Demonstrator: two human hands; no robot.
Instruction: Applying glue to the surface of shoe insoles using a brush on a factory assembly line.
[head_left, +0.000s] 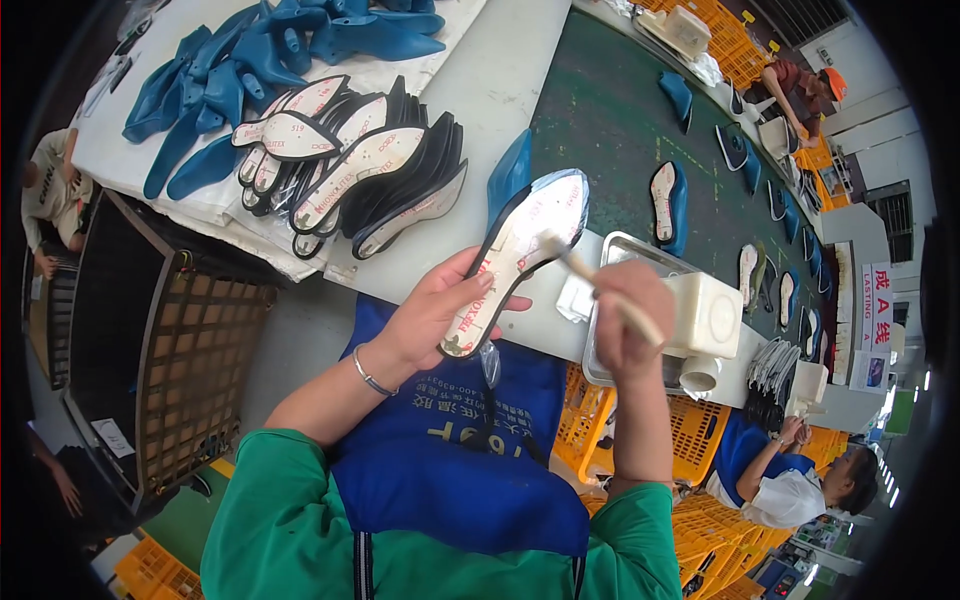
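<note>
My left hand point(440, 303) is closed around the narrow end of a shoe insole point(515, 240), its pale printed face turned up and its rim black. My right hand point(637, 312) grips the wooden handle of a brush point(585, 272). The brush's slightly blurred head meets the wide part of the insole. Just behind the insole, a blue shoe last point(508, 180) lies on the table, partly hidden. Left of it, more insoles point(375, 165) are piled in overlapping stacks. Beyond these is a heap of blue shoe lasts point(235, 80) on a white cloth.
By my right hand, a metal tray point(632, 243) holds a white plastic container point(708, 315). A green conveyor belt point(620, 120) carries lasts and insoles. Co-workers sit at far right point(780, 480) and stand across the belt point(800, 95). Orange crates point(690, 435) stand below; a wheeled rack point(190, 370) is at left.
</note>
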